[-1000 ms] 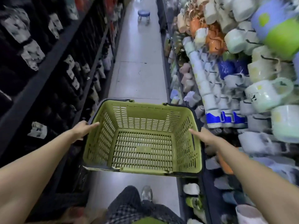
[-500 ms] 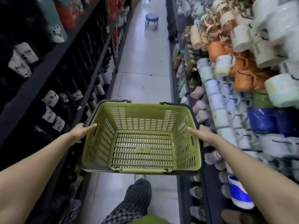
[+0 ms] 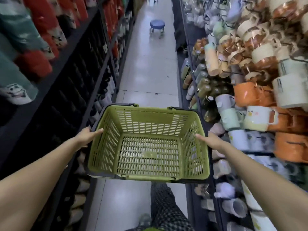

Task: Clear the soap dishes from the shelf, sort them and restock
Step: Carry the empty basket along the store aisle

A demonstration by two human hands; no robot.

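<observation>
Basket of olive-green slotted plastic hangs in mid-air over the aisle floor, carried between 2 hands. Left hand grips its left rim, thumb lying along the top edge and fingers curled down the outer wall; right hand grips the right rim the same way. It is 1 rectangular basket with lattice walls and base, black handles folded down along the rim, nothing inside. Glossy mugs crowd the right shelves; dark shelving lines the left. 1 round blue stool stands far up the aisle. No soap dishes can be made out.
</observation>
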